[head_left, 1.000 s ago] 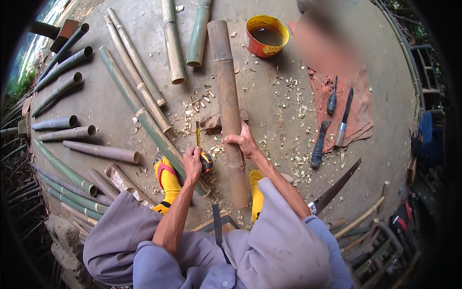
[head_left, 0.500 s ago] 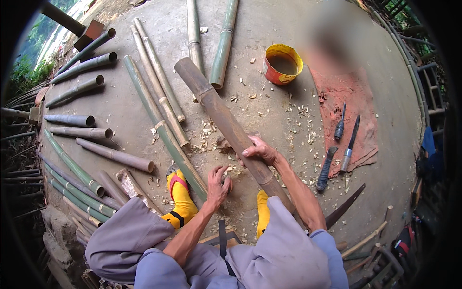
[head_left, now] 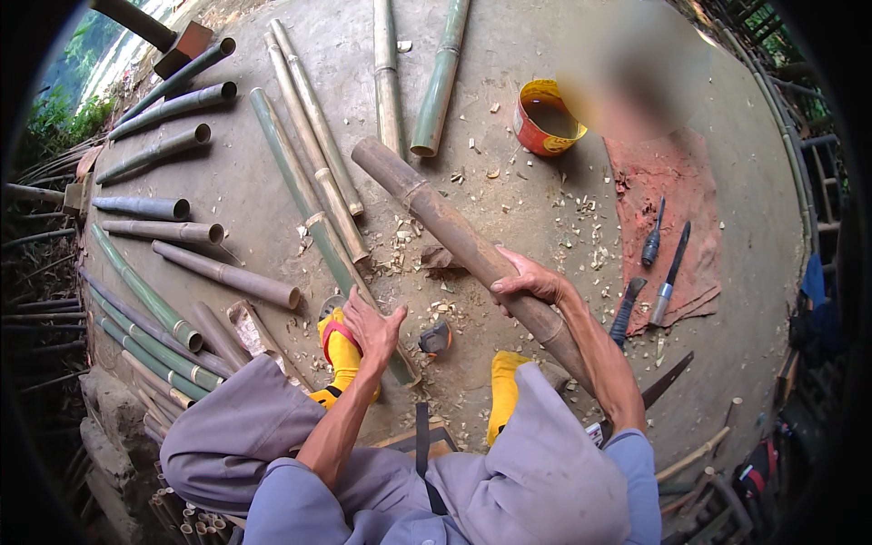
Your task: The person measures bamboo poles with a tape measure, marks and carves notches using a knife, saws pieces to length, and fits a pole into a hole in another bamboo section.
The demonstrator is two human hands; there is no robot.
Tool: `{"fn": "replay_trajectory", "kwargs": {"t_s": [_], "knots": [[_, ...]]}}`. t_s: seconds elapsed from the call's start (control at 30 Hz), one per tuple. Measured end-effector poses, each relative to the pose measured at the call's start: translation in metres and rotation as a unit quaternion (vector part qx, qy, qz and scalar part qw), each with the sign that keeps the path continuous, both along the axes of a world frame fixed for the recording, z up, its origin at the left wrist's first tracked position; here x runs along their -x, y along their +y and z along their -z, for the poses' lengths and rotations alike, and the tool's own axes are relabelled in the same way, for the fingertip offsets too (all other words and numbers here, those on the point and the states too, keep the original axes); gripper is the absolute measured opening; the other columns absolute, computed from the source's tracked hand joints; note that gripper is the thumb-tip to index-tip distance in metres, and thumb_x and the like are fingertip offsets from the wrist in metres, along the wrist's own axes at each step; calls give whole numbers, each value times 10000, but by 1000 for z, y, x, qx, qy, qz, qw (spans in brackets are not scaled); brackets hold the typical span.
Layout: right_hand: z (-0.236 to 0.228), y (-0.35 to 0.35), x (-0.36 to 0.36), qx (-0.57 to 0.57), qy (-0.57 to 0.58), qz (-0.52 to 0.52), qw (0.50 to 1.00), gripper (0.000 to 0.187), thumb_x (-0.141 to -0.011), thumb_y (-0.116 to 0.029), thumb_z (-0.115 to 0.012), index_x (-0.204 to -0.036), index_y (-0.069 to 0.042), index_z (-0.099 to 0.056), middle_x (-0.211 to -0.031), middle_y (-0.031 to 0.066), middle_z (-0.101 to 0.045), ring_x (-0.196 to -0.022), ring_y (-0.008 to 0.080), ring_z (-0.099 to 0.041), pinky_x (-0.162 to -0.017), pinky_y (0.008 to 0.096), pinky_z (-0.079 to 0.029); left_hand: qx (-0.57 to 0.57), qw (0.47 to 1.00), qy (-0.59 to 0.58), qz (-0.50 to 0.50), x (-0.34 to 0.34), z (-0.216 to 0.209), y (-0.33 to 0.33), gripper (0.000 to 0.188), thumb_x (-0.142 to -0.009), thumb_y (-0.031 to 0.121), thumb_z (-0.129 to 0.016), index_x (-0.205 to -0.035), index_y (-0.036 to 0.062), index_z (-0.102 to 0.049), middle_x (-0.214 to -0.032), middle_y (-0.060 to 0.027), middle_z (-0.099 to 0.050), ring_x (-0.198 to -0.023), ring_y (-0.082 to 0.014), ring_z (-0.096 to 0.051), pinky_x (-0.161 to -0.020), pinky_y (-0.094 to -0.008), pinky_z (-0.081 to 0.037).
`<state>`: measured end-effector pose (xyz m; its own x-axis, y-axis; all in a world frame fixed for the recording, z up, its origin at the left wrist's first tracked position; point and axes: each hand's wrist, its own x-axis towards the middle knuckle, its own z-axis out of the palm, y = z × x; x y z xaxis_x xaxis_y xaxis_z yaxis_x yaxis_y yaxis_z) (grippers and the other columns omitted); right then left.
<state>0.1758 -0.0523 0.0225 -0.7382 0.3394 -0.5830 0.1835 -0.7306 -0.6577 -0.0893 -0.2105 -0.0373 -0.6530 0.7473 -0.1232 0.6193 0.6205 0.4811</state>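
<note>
My right hand [head_left: 536, 280] is closed around a thick brown bamboo pole [head_left: 454, 227], which slants from the upper middle down along my right forearm. Over the lower part of a green bamboo pole [head_left: 331, 243] lies my left hand [head_left: 374, 329]. Its thumb is spread away and its fingers are stretched onto the pole, not wrapped round it. A small dark grey object with an orange side [head_left: 436, 340] rests on the ground just right of that hand; its kind is unclear. The brown pole passes beside a reddish-brown block [head_left: 440, 257].
Several bamboo poles [head_left: 227, 272] lie at the left, with two more [head_left: 441, 82] at the top. A red-and-yellow bucket [head_left: 536, 132] holds liquid. On a red cloth [head_left: 668, 182] are a chisel-like tool [head_left: 652, 243] and a knife [head_left: 669, 277]; a saw blade [head_left: 668, 377] lies nearer.
My left hand has let go of the small dark grey object and moved up and left onto the green pole. My right hand still holds the brown pole, and the view has shifted slightly.
</note>
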Motion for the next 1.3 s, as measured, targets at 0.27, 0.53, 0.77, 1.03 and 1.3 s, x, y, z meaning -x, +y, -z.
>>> {"fn": "replay_trajectory", "kwargs": {"t_s": [0.27,0.53,0.77,1.03,1.3], "knots": [[2,-21,3,34,61,18,997,710,-707,-284,-715,-1246,4,-354,-817,113,-551,-594,194,-623,-535,311,-553,-61,996,54,41,88,28,8,793,-600,-18,-645,-1325,116,-351,-1215,-210,-288,-1137,-422,-392,-979,-468,-373],[8,-1,20,-25,-5,-112,993,611,-703,-334,-742,-1121,23,-475,-796,90,-549,-627,167,-600,-496,321,-540,-147,894,128,403,29,-93,84,804,-609,69,-673,-1354,176,-389,-1391,-132,-323,-1316,-329,-297,-1103,-472,-199],[-8,0,37,-611,-140,74,776,361,-763,-189,-688,-1028,31,-581,-772,96,-606,-634,155,-588,-589,290,-495,126,827,63,543,22,-74,106,446,-587,202,-698,-996,109,-546,-888,-67,-596,-925,-251,-591,-811,-416,-456],[42,-98,17,-674,-290,154,662,346,-654,-9,-637,-994,-4,-572,-1007,149,-573,-931,317,-558,-780,439,-476,92,913,-4,398,34,-44,93,480,-578,241,-718,-1000,92,-546,-912,-105,-605,-869,-319,-612,-726,-419,-496],[99,-37,35,-613,-404,18,678,532,-672,-177,-706,-1131,-25,-485,-1126,219,-507,-944,393,-547,-790,475,-476,63,921,29,383,26,-30,98,503,-595,239,-733,-1041,107,-540,-960,-80,-599,-923,-283,-592,-762,-408,-479]]}}
